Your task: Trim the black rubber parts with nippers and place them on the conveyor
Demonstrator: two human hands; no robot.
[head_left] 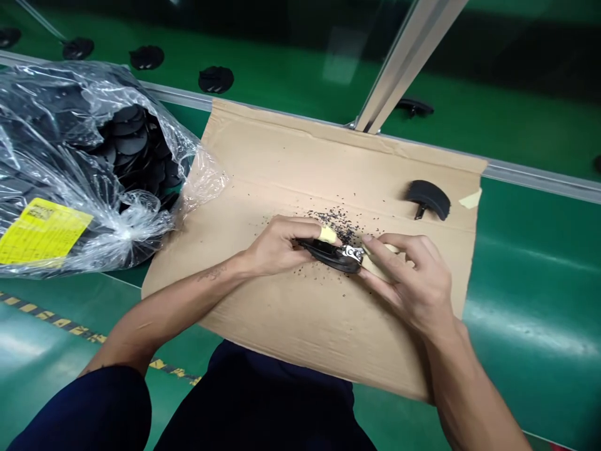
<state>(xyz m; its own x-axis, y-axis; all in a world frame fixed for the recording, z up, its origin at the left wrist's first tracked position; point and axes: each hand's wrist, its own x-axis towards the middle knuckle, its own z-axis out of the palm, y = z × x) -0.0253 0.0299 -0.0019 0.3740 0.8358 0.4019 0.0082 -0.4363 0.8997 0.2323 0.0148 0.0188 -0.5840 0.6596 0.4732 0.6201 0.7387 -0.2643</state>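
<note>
My left hand [282, 245] is closed on a curved black plastic part [331, 257] and holds it over the cardboard. Pale yellow tape wraps a fingertip of that hand. My right hand [417, 275] is closed around a pair of nippers [353, 253], whose silver metal head meets the right end of the part. The handles are mostly hidden by my fingers. Small black trimmings [340, 219] are scattered on the cardboard around and beyond the part.
Under my hands lies a cardboard sheet [263, 313] on a green table. Another curved black part [428, 198] rests at its right. To the left sits a clear plastic bag [42, 163] of black discs. A metal post [399, 69] rises at the back, with several black parts beyond the rail.
</note>
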